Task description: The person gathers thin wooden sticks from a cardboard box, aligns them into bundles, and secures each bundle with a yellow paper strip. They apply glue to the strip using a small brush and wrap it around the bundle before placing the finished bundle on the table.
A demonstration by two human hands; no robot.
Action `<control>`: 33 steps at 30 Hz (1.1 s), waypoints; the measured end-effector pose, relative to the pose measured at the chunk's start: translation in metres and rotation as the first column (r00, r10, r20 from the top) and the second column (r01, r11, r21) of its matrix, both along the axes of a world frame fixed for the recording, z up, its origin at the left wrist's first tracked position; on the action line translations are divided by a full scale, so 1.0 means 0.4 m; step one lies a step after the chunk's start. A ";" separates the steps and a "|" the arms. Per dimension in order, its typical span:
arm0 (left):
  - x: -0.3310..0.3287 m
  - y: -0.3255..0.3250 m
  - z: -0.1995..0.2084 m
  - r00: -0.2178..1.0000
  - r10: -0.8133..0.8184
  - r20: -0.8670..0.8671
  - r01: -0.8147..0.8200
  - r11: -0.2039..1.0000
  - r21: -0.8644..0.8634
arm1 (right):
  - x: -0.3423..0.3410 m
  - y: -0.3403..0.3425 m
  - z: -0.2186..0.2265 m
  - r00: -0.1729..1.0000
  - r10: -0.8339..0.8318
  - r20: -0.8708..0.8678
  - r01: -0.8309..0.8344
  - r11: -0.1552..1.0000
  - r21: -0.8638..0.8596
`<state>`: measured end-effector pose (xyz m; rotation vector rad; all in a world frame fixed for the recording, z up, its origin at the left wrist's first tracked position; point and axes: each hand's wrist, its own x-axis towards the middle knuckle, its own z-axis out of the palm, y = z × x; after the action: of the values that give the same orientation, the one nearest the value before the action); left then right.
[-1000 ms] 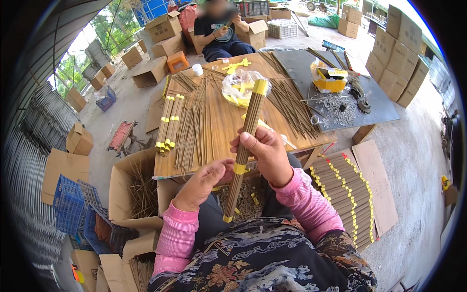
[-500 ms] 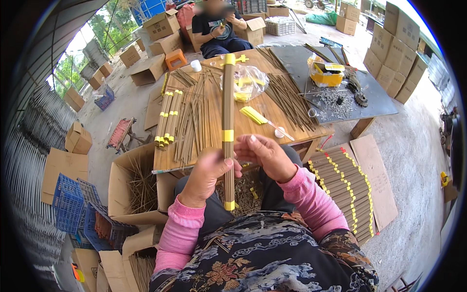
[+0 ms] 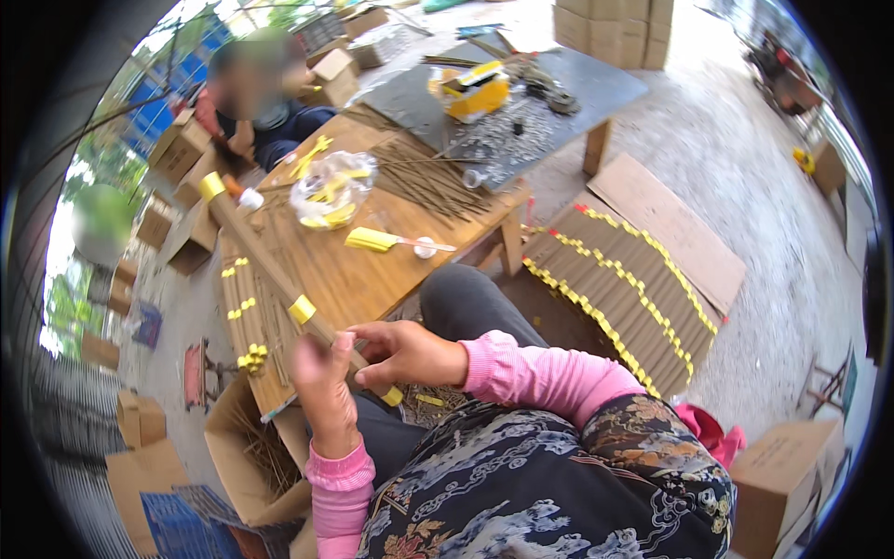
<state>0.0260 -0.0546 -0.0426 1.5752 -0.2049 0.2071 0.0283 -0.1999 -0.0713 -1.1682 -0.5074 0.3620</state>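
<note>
A long bundle of thin brown sticks [image 3: 264, 253] slants up to the left in front of me, wrapped with yellow bands at its two ends and below its middle. My left hand [image 3: 326, 396] is closed round its lower part, the thumb up against it; the fingers behind are partly hidden and blurred. Bent in from the right, my right hand [image 3: 414, 356] has its thumb and fingers closed on the bundle just above the lower yellow band. Beyond the bundle, a wooden table [image 3: 358, 279] carries several similar banded bundles [image 3: 240, 303] at its left edge.
On the table lie a plastic bag with yellow pieces [image 3: 333, 191], yellow strips [image 3: 371, 239] and loose sticks [image 3: 424, 177]. Many finished bundles [image 3: 619, 293] cover cardboard on the floor to the right. An open carton [image 3: 233, 429] stands left of my knees. Across the table sits another person [image 3: 270, 126].
My view has swung to the right. The bundle has gone from upright to leaning left, and my right hand has closed onto its lower part.
</note>
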 end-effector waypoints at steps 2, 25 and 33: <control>-0.018 -0.030 0.020 0.996 -0.077 0.044 0.074 0.995 0.065 | -0.007 -0.021 -0.001 0.996 -0.038 0.082 0.042 0.998 -0.042; 0.080 -0.239 -0.120 0.866 -0.213 -0.451 0.296 0.948 0.120 | -0.686 -0.867 -0.799 -0.351 -0.862 -0.367 0.721 0.001 -0.693; 0.116 -0.276 -0.137 0.862 -0.199 -0.467 0.306 0.937 0.166 | -0.797 -0.946 -1.027 -0.438 -0.888 -0.139 0.293 0.005 -0.956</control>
<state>0.0724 -0.1650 -0.0974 1.7666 -0.0777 -0.4016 -0.2904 -0.5783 -0.4820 -1.2963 1.7841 -0.1907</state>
